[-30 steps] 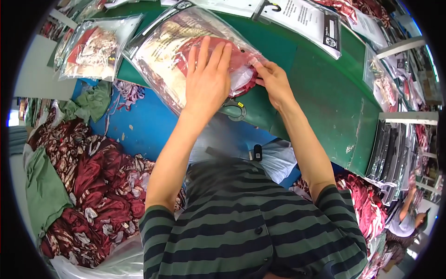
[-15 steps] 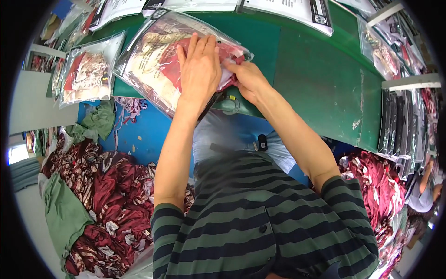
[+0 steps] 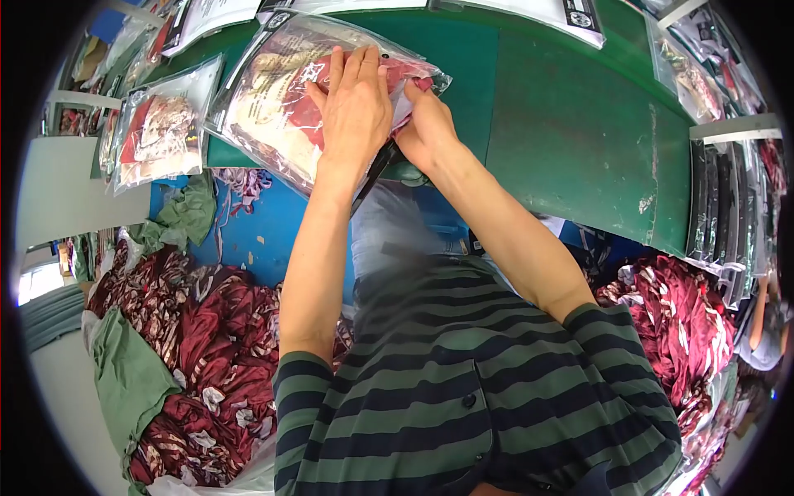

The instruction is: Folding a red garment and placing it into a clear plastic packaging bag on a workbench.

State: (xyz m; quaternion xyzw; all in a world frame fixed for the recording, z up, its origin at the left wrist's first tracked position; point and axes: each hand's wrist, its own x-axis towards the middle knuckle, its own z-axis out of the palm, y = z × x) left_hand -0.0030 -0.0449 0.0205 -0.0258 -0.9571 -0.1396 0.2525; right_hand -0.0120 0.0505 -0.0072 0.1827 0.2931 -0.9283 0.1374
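Note:
A clear plastic bag [image 3: 277, 161] with a folded red and cream garment [image 3: 266, 106] inside lies tilted on the green table, its near corner over the front edge. My left hand [image 3: 354, 106] rests flat on top of it, fingers stretched out and pressed on the plastic. At the bag's right end, my right hand [image 3: 428, 126] is closed around the edge, thumb on top by a bunched bit of red cloth. Its other fingers are hidden beneath, so I cannot tell how far they reach inside.
Another bagged garment [image 3: 161, 132] lies on the left. Flat white packages [image 3: 529, 15] line the far side of the green table [image 3: 579, 149]. Bagged items [image 3: 728, 207] stand at the right. Heaps of dark red cloth [image 3: 223, 331] lie low on both sides, with green cloth [image 3: 128, 364] at left.
My right hand has turned more upright at the bag's end, its thumb now further up. The left hand has shifted slightly away from me, still flat on the plastic.

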